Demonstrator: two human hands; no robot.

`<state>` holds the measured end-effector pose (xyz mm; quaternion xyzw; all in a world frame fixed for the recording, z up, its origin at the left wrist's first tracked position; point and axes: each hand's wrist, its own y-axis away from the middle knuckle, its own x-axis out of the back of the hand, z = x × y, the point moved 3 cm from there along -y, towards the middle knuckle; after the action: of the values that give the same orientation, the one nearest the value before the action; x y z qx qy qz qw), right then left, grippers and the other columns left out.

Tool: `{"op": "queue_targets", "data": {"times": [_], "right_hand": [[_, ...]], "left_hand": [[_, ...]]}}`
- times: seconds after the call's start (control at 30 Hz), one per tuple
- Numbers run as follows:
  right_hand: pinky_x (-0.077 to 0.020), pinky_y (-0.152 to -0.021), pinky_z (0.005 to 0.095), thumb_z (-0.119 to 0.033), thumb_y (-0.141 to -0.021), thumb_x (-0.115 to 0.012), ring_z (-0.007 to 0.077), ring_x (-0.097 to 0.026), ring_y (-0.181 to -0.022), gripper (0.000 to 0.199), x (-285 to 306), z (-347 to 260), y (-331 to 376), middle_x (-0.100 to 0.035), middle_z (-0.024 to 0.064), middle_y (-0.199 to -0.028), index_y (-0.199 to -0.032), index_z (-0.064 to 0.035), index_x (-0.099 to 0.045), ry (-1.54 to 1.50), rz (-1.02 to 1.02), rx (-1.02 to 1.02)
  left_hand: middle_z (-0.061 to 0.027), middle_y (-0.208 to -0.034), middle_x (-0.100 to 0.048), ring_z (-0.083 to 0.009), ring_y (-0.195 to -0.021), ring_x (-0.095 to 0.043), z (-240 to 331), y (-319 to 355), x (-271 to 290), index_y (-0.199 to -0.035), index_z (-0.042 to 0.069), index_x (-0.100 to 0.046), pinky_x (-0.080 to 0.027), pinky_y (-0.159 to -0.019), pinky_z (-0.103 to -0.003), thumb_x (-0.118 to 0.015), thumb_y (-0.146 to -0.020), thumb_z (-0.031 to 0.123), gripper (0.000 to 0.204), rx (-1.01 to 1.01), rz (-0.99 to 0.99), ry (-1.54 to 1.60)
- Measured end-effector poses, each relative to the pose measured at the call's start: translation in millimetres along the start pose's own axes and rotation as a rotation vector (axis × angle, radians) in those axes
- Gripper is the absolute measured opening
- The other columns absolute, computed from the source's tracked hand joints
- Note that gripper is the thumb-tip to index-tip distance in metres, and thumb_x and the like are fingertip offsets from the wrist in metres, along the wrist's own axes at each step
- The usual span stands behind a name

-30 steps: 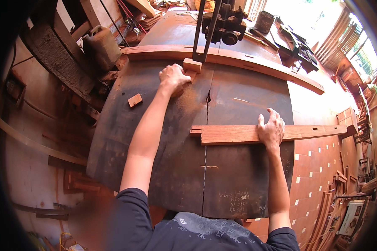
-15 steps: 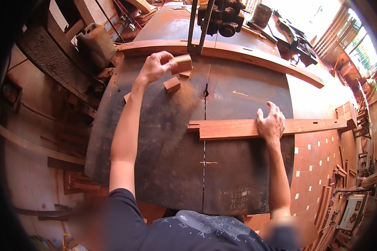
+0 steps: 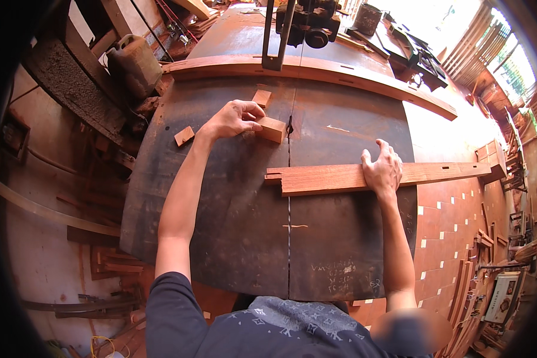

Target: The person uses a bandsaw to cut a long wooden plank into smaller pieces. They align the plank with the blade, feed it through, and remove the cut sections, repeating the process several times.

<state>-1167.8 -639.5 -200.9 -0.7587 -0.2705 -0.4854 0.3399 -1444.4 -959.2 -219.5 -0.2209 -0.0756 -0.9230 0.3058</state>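
My left hand (image 3: pixel 234 119) is closed on a wooden block (image 3: pixel 271 129), low over the dark saw table (image 3: pixel 227 191), just left of the thin upright blade (image 3: pixel 295 89). Two smaller wood offcuts lie near that hand: one offcut (image 3: pixel 261 98) beyond it, another offcut (image 3: pixel 184 136) to its left. My right hand (image 3: pixel 383 169) grips a long reddish wooden rail (image 3: pixel 328 178) from above, thumb and fingers over it. The rail's notched left end lies across the table's slot, and its right end reaches past the table edge.
A second long wooden rail (image 3: pixel 221 64) with mortise slots lies across the table's far side, behind the blade. The saw's dark guide head (image 3: pixel 307 24) hangs above. At the far left stands a dusty plastic jug (image 3: pixel 134 65); timber pieces (image 3: pixel 459 298) lean at the right.
My left hand has come nearer with the block, lowering it beside the blade. The sawdust patch there and one loose offcut no longer show. My right hand stays on the rail.
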Motion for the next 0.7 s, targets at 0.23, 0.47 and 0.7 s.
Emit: {"op": "queue_targets", "data": {"times": [0.23,0.47,0.7], "right_hand": [[-0.0407,-0.116,0.0468,-0.039,-0.091,-0.066,0.0385,-0.060,-0.130,0.059,-2,4,0,-0.067,0.0200,-0.137,-0.139,-0.0041,-0.062,-0.004,0.010,0.002],[-0.0411,-0.116,0.0462,-0.040,-0.091,-0.066,0.0371,-0.062,-0.129,0.059,0,1,0,-0.068,0.0195,-0.137,-0.138,-0.0041,-0.063,-0.012,-0.004,-0.001],[-0.0422,-0.115,0.0464,-0.040,-0.091,-0.067,0.0370,-0.062,-0.128,0.059,-1,3,0,-0.068,0.0199,-0.135,-0.137,-0.0037,-0.063,0.002,0.004,0.010]], "left_hand": [[-0.0062,-0.106,-0.077,-0.0140,-0.097,-0.072,0,-4,-7,-0.117,0.000,-0.073,-0.060,-0.086,-0.029,-0.084,-0.089,0.005,0.031,0.001,0.181,-0.039],[-0.0091,-0.103,-0.080,-0.0170,-0.094,-0.077,-4,-4,-12,-0.115,-0.001,-0.074,-0.063,-0.085,-0.031,-0.083,-0.088,0.006,0.029,-0.111,0.349,-0.098],[-0.0067,-0.106,-0.079,-0.0136,-0.098,-0.074,-1,-8,-15,-0.119,-0.001,-0.074,-0.061,-0.090,-0.029,-0.085,-0.089,0.007,0.033,-0.077,0.257,-0.116]]}}
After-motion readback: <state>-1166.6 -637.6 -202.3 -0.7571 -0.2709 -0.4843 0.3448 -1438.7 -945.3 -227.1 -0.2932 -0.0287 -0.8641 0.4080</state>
